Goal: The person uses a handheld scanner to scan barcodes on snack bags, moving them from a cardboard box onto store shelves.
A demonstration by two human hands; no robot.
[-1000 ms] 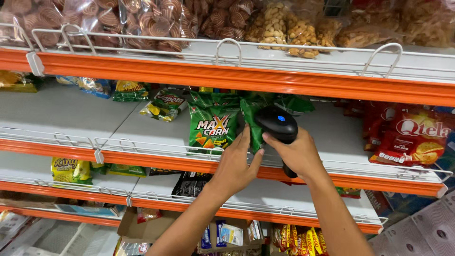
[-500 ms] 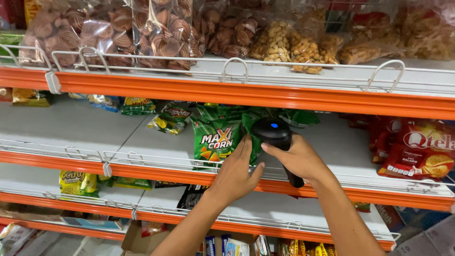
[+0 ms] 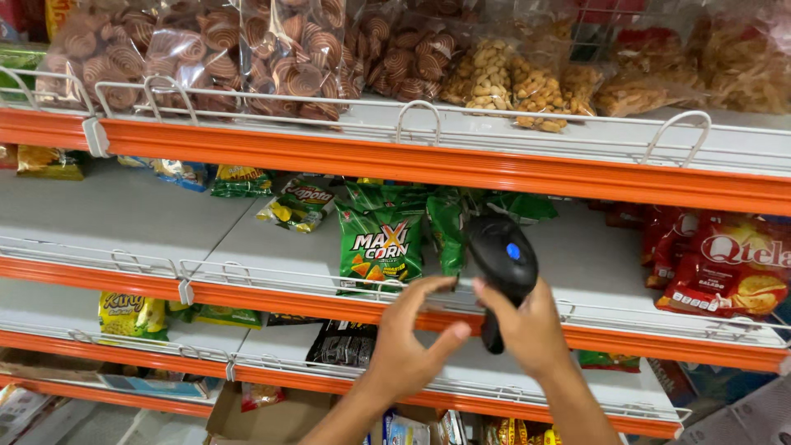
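Two hands in view, both raised in front of the middle shelf [image 3: 99, 210] of an orange-edged store rack.

Right hand [image 3: 531, 330] — closed around the grip of a black handheld scanner [image 3: 503, 264]. Scanner head sits above the fist, a small blue light on its top, nose aimed toward the green snack bags [image 3: 381, 245] on the middle shelf. Scanner is in the air, just in front of the shelf's wire front rail [image 3: 247, 272], not resting on anything.

Left hand [image 3: 409, 338] — open, holding nothing. Fingers loosely spread and curled, fingertips [image 3: 445, 284] near the rail just below the green bags and just beside the scanner; cannot tell whether they touch the rail.

Surroundings:
- Green bags stand upright and bunched near the shelf middle; a tilted green-and-yellow packet [image 3: 298, 204] lies just left of them.
- Red snack bags [image 3: 729, 264] at the right end of the same shelf, well apart from the hands.
- Top shelf: clear bags of brown spiral biscuits [image 3: 206, 49] left, clear bags of nuts [image 3: 503, 78] right of them.
- Lower shelf: a yellow packet [image 3: 132, 315] left, a black packet [image 3: 342, 344] just left of the left wrist.
- Cardboard box [image 3: 272, 416] at the bottom, below the forearm.
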